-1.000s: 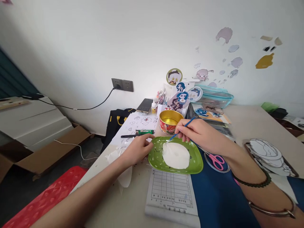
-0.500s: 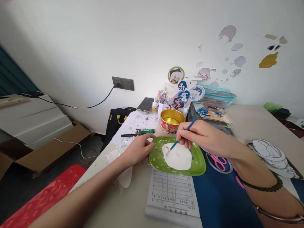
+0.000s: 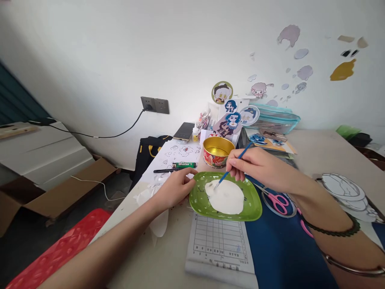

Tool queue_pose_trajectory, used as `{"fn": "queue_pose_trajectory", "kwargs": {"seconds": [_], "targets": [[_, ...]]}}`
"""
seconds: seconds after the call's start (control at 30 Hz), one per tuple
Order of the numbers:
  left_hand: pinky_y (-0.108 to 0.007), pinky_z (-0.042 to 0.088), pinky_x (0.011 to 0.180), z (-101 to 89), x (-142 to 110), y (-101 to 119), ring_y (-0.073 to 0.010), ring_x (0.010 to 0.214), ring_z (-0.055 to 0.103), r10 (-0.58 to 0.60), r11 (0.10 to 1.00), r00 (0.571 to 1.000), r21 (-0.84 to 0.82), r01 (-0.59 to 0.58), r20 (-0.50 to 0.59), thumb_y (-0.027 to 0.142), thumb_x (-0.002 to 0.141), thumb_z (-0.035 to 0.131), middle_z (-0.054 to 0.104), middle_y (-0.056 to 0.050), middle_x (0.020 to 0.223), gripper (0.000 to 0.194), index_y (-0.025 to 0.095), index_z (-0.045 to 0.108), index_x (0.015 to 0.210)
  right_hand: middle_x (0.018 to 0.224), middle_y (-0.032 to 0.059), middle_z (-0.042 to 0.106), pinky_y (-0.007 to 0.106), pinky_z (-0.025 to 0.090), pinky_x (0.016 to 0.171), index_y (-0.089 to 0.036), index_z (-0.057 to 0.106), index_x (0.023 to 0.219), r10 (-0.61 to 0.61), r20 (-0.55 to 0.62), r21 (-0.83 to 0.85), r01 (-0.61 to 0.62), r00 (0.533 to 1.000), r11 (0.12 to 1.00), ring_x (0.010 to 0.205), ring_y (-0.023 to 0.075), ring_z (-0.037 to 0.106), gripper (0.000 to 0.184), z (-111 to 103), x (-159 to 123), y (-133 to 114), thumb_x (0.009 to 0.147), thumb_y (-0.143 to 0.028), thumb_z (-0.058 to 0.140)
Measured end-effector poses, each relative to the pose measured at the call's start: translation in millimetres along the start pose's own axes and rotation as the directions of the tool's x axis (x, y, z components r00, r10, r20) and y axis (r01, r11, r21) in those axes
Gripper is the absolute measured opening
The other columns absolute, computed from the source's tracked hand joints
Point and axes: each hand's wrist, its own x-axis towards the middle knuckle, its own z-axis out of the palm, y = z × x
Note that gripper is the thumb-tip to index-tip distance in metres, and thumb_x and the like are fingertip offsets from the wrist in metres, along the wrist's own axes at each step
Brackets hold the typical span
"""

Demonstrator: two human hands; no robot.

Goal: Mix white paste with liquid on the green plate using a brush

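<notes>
My right hand (image 3: 251, 163) pinches a blue paintbrush (image 3: 237, 161), its tip resting in a white puddle (image 3: 227, 199) that looks like paint or glue. The puddle spreads across a green plate (image 3: 252, 212) with small pale prints. At the plate's left rim, my left hand (image 3: 179, 185) grips the edge between thumb and fingers. Directly behind the plate stands a round tin (image 3: 215, 160) with a gold inside and a red floral outside. Under the plate's near edge lies a printed form pad (image 3: 221, 245).
Pink-handled scissors (image 3: 278, 202) and a roll of tape (image 3: 289, 214) lie right of the plate. A black pen (image 3: 164, 171) rests on a drawn-on sheet (image 3: 171, 154), near a phone (image 3: 184, 131). White paper cutouts (image 3: 343, 190) are at the far right; a red stool (image 3: 75, 237) is at lower left.
The brush tip has shifted slightly right and up through the white puddle as my right hand moved a little right. My left hand keeps its hold on the plate.
</notes>
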Motion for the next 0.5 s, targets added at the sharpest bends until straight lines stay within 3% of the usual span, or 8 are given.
{"fn": "queue_pose_trajectory", "kwargs": {"seconds": [0.5], "targets": [[-0.018,0.029,0.032,-0.8,1.5,-2.6,-0.0090,0.030,0.039,0.010,1.000,1.000,-0.006,-0.010,0.018,0.027,0.083,0.043,0.045,0.009,0.040,0.021,0.018,0.055,0.099,0.077,0.0025,0.064,0.026,0.050,0.065,-0.018,0.061,0.080,0.013,0.000,0.083,-0.013,1.000,0.996,0.070,0.0136,0.062,0.030,-0.2,1.6,6.0,0.093,-0.034,0.040]]}}
